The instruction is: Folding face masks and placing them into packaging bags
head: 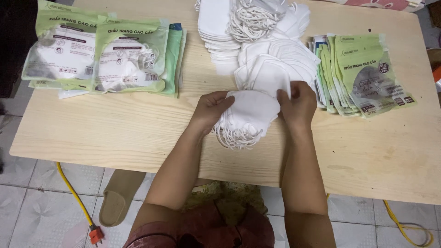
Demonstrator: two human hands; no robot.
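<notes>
A small stack of white face masks (250, 115) with dangling ear loops lies at the middle of the light wooden table (115, 133). My left hand (212, 108) grips its left side. My right hand (297, 103) holds its right side, fingers pinching the top mask's edge. Just behind my hands spreads a larger heap of white masks (262, 41).
Filled green and clear mask packets (101, 55) are stacked at the back left. A fan of flat empty green packets (363, 73) lies at the right. Below the table, on the tiled floor, are a slipper (117, 197), a yellow cable (73, 193) and its orange plug (95, 235).
</notes>
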